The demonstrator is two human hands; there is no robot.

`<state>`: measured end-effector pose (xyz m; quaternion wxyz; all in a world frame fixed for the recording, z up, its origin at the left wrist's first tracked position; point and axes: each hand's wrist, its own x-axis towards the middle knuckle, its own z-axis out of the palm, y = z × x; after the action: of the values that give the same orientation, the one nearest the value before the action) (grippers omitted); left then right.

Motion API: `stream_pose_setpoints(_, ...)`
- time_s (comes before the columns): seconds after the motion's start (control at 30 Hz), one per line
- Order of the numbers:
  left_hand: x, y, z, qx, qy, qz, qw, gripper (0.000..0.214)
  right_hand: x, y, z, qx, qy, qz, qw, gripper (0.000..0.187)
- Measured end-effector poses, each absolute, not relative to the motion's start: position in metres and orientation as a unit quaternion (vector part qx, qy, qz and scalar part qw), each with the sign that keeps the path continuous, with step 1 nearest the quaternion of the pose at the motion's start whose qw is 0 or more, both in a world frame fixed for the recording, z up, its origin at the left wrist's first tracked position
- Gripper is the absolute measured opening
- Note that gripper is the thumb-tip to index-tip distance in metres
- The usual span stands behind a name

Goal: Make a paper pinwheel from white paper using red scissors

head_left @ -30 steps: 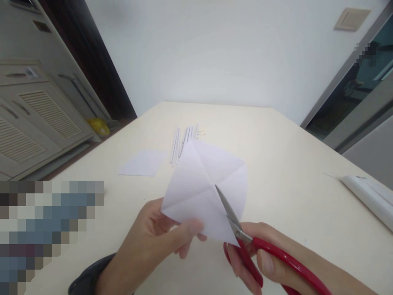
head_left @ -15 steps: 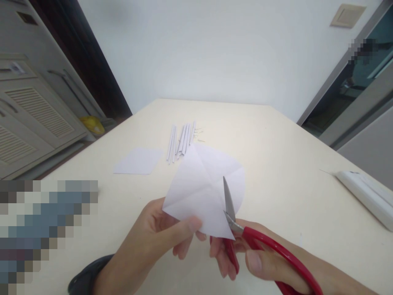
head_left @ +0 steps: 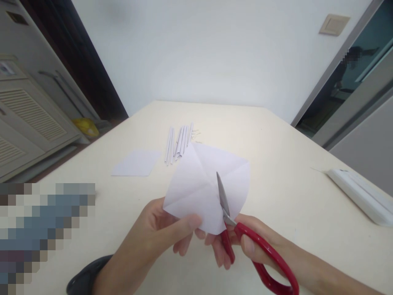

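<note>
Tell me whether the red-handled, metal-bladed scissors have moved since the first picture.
Yes: the scissors have moved forward, away from the person, closer to the smooth cream table's far edge.

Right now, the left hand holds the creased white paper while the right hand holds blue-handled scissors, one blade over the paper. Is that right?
Not quite: the head view shows red-handled scissors. The right hand holds them, one blade over the creased white paper in the left hand.
</note>
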<state>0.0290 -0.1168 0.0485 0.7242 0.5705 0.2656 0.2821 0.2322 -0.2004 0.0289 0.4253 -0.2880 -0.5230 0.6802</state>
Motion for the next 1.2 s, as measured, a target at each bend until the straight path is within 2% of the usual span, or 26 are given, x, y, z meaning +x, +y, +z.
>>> stream_pose_setpoints(0.2, 0.031, -0.116, 0.052, 0.586, 0.325, 0.289, 0.684, 0.015, 0.236, -0.2, 0.029, -0.294, -0.542, 0.664, 0.423, 0.06)
stream_pose_setpoints(0.37, 0.031, -0.115, 0.052, 0.61, 0.314, 0.305, 0.661, 0.012, 0.237, -0.201, 0.031, -0.303, -0.546, 0.658, 0.421, 0.057)
stream_pose_setpoints(0.57, 0.031, -0.114, 0.051, 0.583, 0.32, 0.273, 0.695, 0.016, 0.236, -0.204, 0.038, -0.33, -0.548, 0.651, 0.409, 0.057)
stream_pose_setpoints(0.73, 0.03, -0.115, 0.046, 0.572, 0.309, 0.263, 0.713, 0.018, 0.237, -0.206, 0.045, -0.372, -0.589, 0.59, 0.409, 0.052)
stream_pose_setpoints(0.87, 0.027, -0.118, 0.046, 0.566, 0.316, 0.274, 0.711, 0.017, 0.238, -0.205, 0.045, -0.389, -0.601, 0.577, 0.393, 0.055)
stream_pose_setpoints(1.07, 0.031, -0.119, 0.05, 0.578, 0.344, 0.296, 0.678, 0.018, 0.237, -0.206, 0.04, -0.375, -0.565, 0.616, 0.401, 0.049)
stream_pose_setpoints(1.2, 0.033, -0.119, 0.05, 0.586, 0.365, 0.31, 0.653, 0.016, 0.236, -0.206, 0.04, -0.369, -0.546, 0.64, 0.395, 0.054)
